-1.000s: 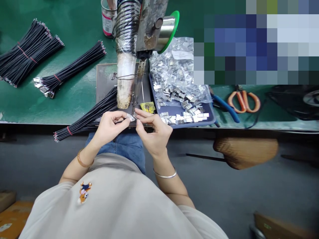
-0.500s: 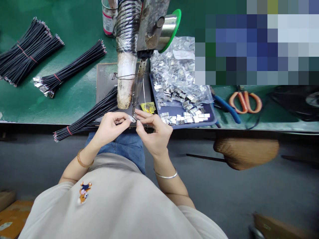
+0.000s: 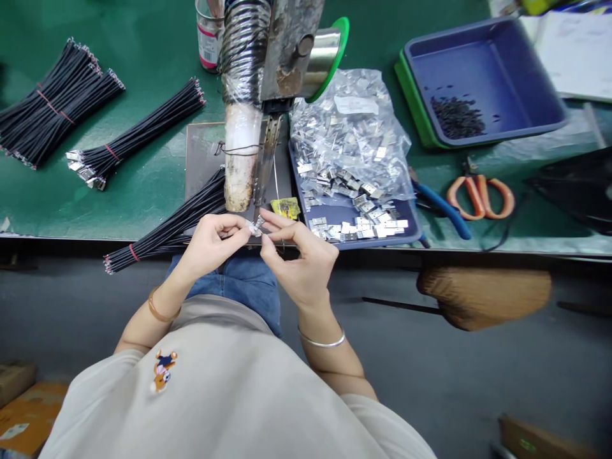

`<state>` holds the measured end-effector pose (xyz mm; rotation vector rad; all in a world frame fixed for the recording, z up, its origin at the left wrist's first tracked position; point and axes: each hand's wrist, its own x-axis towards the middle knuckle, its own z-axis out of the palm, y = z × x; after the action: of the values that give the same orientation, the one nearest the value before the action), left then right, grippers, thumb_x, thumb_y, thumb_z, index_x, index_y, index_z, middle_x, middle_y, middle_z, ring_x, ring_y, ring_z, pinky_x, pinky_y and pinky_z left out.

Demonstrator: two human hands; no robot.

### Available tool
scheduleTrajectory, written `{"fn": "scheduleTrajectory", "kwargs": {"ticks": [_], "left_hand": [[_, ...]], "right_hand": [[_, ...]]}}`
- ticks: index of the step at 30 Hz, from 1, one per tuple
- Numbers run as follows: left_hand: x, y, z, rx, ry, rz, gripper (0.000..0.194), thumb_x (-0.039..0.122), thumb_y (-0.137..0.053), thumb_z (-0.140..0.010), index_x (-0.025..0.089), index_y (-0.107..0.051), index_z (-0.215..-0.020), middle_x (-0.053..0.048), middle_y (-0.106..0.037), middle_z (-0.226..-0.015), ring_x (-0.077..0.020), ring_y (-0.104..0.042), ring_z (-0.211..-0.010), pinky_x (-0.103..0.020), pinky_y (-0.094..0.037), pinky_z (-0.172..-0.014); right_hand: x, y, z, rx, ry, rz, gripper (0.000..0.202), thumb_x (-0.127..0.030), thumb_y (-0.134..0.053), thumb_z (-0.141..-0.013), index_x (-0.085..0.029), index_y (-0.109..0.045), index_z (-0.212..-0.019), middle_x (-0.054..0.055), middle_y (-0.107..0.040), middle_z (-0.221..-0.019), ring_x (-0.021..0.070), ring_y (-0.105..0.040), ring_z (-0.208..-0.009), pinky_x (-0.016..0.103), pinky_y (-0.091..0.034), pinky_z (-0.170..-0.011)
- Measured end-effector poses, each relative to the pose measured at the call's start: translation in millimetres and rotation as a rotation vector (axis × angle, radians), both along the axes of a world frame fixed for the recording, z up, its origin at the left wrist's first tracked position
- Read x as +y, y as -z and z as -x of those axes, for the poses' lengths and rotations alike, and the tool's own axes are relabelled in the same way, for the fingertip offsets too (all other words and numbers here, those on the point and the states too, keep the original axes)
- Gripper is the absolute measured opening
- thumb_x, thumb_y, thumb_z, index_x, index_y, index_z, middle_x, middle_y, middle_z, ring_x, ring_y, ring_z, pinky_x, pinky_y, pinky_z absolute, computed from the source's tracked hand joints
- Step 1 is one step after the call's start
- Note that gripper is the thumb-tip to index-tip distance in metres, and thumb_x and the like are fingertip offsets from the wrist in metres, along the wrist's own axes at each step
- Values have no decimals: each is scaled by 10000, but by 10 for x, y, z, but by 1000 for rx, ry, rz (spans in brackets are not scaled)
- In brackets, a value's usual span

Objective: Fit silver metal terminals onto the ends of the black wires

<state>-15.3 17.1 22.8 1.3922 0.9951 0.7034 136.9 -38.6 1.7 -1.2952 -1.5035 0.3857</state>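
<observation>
Evidently, the small silvery piece (image 3: 255, 228) sits just below the metal shaft (image 3: 268, 150), within close working reach: the left hand (image 3: 210, 245) pinches it between thumb and forefinger, seemingly to keep it steady. The right hand (image 3: 306, 258), thumb and fingers drawn almost together, meets it from about three o'clock; whether those fingertips grip anything, I cannot tell. From the piece, the near cable bundle (image 3: 174, 215) fans out toward ten o'clock, presumably kept close for easy picking, and the tray (image 3: 417, 224) lies toward two, its loose metal parts (image 3: 375, 224) spread along the near edge, perhaps so single ones lift easily. The cables look smooth, round and matte black, cinched by a red band (image 3: 134, 252); the parts are flat, boxy and shiny. Toward twelve hangs a ribbed hose (image 3: 245, 44), its pale end stained and wrapped; toward two lies a crumpled yellow pad (image 3: 287, 207).
</observation>
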Motion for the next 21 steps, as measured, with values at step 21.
{"fn": "scheduleTrajectory", "kwargs": {"ticks": [21], "left_hand": [[-12,50,1,78,25,-59,247,325,-607,-795,128,-663,-656,12,-529,-578,-86,-398,-553,-227,-322,-548]], "right_hand": [[3,28,-61,-62,-56,-14,156,-110,-619,-862,-230,-552,-789,89,-780,-1154,214,-794,-905,337,-680,-829]]}}
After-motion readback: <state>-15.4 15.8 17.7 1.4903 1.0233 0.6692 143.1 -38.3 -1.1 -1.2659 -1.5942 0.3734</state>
